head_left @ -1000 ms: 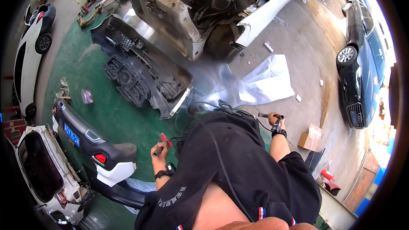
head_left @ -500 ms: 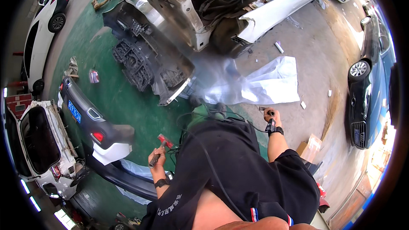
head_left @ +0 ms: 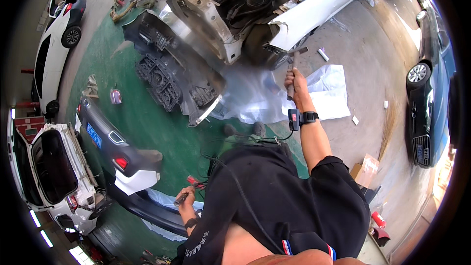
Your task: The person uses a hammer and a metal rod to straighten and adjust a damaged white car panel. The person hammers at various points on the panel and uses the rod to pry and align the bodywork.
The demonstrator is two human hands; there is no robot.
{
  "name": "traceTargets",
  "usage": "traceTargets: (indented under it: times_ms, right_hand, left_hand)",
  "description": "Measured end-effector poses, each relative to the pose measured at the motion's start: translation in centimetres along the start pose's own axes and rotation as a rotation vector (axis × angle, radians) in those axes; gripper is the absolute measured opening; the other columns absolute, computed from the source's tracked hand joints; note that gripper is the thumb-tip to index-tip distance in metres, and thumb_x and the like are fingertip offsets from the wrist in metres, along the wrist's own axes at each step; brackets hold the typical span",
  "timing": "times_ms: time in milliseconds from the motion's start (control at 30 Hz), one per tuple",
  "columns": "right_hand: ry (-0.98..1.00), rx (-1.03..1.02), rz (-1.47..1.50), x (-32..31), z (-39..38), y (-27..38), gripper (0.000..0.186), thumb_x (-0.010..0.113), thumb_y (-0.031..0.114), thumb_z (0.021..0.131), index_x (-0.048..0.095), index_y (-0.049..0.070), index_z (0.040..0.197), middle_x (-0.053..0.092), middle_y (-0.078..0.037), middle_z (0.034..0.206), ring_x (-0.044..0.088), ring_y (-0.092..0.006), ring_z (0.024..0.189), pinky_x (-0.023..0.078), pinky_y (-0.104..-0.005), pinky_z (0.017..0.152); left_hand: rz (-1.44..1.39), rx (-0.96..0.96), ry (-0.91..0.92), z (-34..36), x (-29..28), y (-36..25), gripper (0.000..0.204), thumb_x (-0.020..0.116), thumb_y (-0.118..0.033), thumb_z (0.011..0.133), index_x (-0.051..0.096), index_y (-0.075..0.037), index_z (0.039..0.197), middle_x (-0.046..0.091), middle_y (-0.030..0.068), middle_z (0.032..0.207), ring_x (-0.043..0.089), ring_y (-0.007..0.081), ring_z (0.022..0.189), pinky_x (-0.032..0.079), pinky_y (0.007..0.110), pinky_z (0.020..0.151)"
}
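Observation:
My right hand (head_left: 296, 83) is wrapped round the handle of a hammer (head_left: 295, 59), held up in front of me with its dark head at the top, close to the white front fender (head_left: 309, 14) in this view. Whether the two touch, I cannot tell. Down by my left side, my left hand (head_left: 187, 200) is closed on the grip of a second hammer, a red-headed one (head_left: 196, 182). Its head is partly lost against dark cables beside my trousers. Ahead stands the stripped front of a car with its engine bay (head_left: 257, 0) exposed.
Dark plastic car panels (head_left: 167, 73) lie on the green floor ahead, beside clear plastic sheeting (head_left: 324, 100). A grey bumper (head_left: 115, 140) lies to my left, near a stripped white car body (head_left: 54, 162). A cardboard box (head_left: 364, 171) is at right; black cable (head_left: 230, 164) crosses my front.
My right arm has stretched forward and up, lifting its hammer from near my waist toward the fender. My left hand has dropped slightly, still gripping the red-headed hammer.

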State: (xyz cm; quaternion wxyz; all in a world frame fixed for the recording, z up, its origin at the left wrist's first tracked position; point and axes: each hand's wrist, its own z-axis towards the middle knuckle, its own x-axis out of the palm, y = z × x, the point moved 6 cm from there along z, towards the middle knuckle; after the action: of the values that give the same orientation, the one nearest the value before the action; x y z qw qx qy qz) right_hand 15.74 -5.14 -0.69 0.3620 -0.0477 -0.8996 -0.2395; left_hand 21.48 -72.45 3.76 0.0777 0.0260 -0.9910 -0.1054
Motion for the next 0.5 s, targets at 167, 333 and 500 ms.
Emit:
traceTargets:
  times_ms: [167,333,500]
  right_hand:
    - [-0.002,-0.19,-0.391,12.3,3.7,-0.7,0.018,0.051,0.017,0.092,0.048,0.006,0.078,0.044,0.001,0.064,0.042,-0.0104,0.051,0.038,-0.0233,0.046]
    - [0.193,-0.001,-0.431,15.2,1.3,-6.1,0.026,0.053,0.017,0.089,0.056,-0.002,0.072,0.055,-0.006,0.063,0.05,-0.0144,0.046,0.041,-0.0245,0.042]
    - [0.168,0.499,0.135,7.6,1.2,-11.5,0.013,0.053,0.009,0.088,0.048,0.003,0.078,0.046,-0.001,0.063,0.045,-0.0075,0.048,0.042,-0.0224,0.042]
  left_hand:
    - [0.134,-0.015,0.125,-1.8,0.3,2.8,0.021,0.048,0.004,0.081,0.038,0.007,0.099,0.042,0.0058,0.077,0.047,0.0125,0.054,0.048,0.025,0.046]
    - [0.15,-0.025,0.185,-2.7,0.0,2.2,0.027,0.049,0.002,0.084,0.035,0.01,0.106,0.043,0.0074,0.079,0.047,0.0127,0.055,0.048,0.025,0.047]
    - [0.296,0.071,0.321,-3.5,0.4,2.6,0.034,0.05,0.0,0.087,0.032,0.012,0.112,0.044,0.0095,0.082,0.047,0.0132,0.055,0.049,0.025,0.047]
